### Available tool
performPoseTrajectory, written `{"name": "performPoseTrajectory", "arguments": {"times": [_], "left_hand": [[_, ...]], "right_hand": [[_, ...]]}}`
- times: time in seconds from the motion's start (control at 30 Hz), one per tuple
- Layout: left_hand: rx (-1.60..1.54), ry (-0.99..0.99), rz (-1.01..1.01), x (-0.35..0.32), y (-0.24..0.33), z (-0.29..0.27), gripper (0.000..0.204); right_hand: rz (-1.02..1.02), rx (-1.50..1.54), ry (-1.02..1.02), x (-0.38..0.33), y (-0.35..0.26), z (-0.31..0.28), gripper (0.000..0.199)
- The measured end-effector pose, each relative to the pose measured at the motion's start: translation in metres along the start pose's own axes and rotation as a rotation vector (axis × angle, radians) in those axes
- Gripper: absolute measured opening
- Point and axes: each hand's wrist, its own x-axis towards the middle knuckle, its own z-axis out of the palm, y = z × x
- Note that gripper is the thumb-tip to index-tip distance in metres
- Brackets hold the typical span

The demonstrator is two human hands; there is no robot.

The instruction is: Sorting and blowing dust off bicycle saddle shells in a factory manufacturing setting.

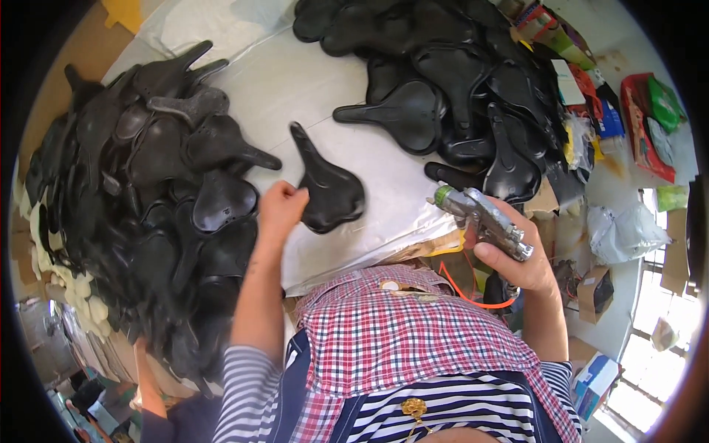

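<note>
A black bicycle saddle (331, 193) lies between two heaps on the pale work surface, its narrow nose pointing away from me. My left hand (281, 210) is closed at the saddle's left edge, thumb and fingers pinched together there. In my right hand (521, 251) is a metal spray gun (484, 221) with a green ring at its front end. My fingers wrap round its body, and the nozzle points left, toward the middle of the surface. An orange hose (473, 301) curves beneath that hand.
A large heap of black saddles (159, 184) covers the left side. Another pile of saddles (443, 66) fills the far right. Bags and boxes (591, 111) crowd the right edge. At lower left, another person's arm (150, 384) shows beside the heap.
</note>
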Motion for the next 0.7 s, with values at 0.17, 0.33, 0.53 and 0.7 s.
{"name": "performPoseTrajectory", "arguments": {"times": [0.17,0.33,0.53,0.7], "left_hand": [[-0.770,-0.193,0.035,0.024,0.066,-0.013,0.034],[-0.201,0.098,-0.068,0.082,-0.061,0.018,0.047],[-0.433,-0.279,-0.592,0.054,-0.014,0.069,0.062],[-0.707,-0.138,-0.649,0.047,-0.032,0.104,0.045]], "right_hand": [[-0.036,-0.014,0.018,-0.014,0.005,-0.008,0.056],[-0.017,-0.042,-0.054,-0.029,-0.006,-0.003,0.061],[0.010,-0.151,-0.043,-0.047,-0.007,-0.008,0.059],[0.095,-0.221,-0.003,-0.045,-0.018,-0.009,0.053]]}}
